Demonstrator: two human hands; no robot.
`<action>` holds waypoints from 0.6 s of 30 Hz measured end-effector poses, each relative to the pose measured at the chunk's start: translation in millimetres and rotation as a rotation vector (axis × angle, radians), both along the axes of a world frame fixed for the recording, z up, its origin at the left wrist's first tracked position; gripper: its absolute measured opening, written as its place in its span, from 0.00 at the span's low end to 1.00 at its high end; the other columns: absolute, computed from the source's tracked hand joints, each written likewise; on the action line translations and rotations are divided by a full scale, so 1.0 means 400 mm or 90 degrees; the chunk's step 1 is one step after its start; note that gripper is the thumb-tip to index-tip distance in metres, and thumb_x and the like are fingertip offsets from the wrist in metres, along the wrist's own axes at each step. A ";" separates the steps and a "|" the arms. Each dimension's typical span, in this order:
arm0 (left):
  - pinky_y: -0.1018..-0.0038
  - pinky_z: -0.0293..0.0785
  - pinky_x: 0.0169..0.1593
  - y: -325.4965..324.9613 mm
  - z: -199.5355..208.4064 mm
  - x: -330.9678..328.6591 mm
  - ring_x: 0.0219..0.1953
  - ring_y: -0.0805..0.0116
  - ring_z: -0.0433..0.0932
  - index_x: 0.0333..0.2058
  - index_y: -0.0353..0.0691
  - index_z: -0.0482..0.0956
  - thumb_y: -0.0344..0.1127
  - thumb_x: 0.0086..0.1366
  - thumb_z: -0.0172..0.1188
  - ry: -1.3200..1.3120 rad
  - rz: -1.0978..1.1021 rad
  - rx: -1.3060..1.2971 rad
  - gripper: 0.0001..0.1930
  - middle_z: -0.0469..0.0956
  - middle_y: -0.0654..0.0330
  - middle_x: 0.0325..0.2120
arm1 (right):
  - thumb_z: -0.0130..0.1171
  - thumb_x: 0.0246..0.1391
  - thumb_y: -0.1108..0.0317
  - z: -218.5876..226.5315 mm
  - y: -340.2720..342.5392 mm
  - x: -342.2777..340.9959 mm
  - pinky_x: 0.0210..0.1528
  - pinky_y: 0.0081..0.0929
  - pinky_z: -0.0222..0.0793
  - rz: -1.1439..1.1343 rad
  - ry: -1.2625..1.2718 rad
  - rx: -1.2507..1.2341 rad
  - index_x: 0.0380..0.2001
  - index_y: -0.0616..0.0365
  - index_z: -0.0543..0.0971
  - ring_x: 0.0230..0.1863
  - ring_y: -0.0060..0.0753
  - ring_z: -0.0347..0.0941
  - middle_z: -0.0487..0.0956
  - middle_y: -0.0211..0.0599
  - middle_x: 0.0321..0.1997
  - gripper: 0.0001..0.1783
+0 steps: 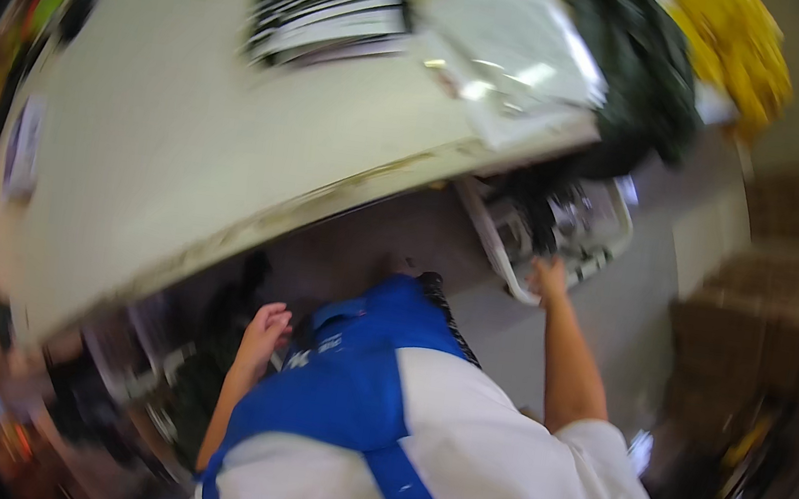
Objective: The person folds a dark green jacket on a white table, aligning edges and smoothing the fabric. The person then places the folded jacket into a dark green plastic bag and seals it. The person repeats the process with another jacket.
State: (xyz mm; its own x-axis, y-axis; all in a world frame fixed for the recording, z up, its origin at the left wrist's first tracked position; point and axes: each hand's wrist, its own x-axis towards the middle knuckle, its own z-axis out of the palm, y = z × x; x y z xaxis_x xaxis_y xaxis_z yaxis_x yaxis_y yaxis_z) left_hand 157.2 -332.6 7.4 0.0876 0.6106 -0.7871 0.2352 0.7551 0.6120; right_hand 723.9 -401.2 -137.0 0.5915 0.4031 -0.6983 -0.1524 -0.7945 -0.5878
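Table edge [325, 201], R hand [547, 277] at basket [505, 253]

Blue apron [371, 387] over white shirt [511, 476] (yellow cloth [734, 46])

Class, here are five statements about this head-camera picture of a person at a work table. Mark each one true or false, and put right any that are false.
1. The right hand reaches to a white basket under the table's edge. True.
2. The left hand holds a yellow cloth. False: it is raised by the person's chest below the table, and nothing shows in it.
3. The person wears a blue apron over a white shirt. True.
4. The table top is dark red. False: it is pale cream.
5. A yellow bundle lies at the far upper right. True.
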 end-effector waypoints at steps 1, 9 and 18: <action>0.77 0.70 0.41 -0.047 -0.071 -0.061 0.41 0.74 0.74 0.53 0.43 0.68 0.38 0.65 0.55 0.007 0.015 0.002 0.19 0.76 0.60 0.43 | 0.66 0.45 0.59 -0.011 0.013 -0.104 0.17 0.30 0.65 0.012 0.040 0.024 0.56 0.63 0.63 0.19 0.30 0.72 0.75 0.42 0.29 0.37; 0.62 0.70 0.50 -0.389 -0.496 -0.362 0.46 0.48 0.74 0.55 0.38 0.64 0.42 0.52 0.65 0.364 0.092 -0.103 0.33 0.75 0.46 0.42 | 0.59 0.54 0.64 0.196 0.244 -0.692 0.45 0.24 0.71 0.894 0.075 -0.006 0.55 0.61 0.68 0.40 0.29 0.76 0.79 0.39 0.41 0.27; 0.60 0.61 0.61 -0.306 -0.698 -0.631 0.62 0.45 0.58 0.63 0.48 0.55 0.43 0.45 0.72 0.537 0.312 -0.152 0.47 0.51 0.50 0.64 | 0.55 0.57 0.69 0.100 0.363 -0.987 0.44 0.21 0.69 0.948 0.021 -0.206 0.54 0.62 0.69 0.41 0.26 0.74 0.77 0.35 0.41 0.22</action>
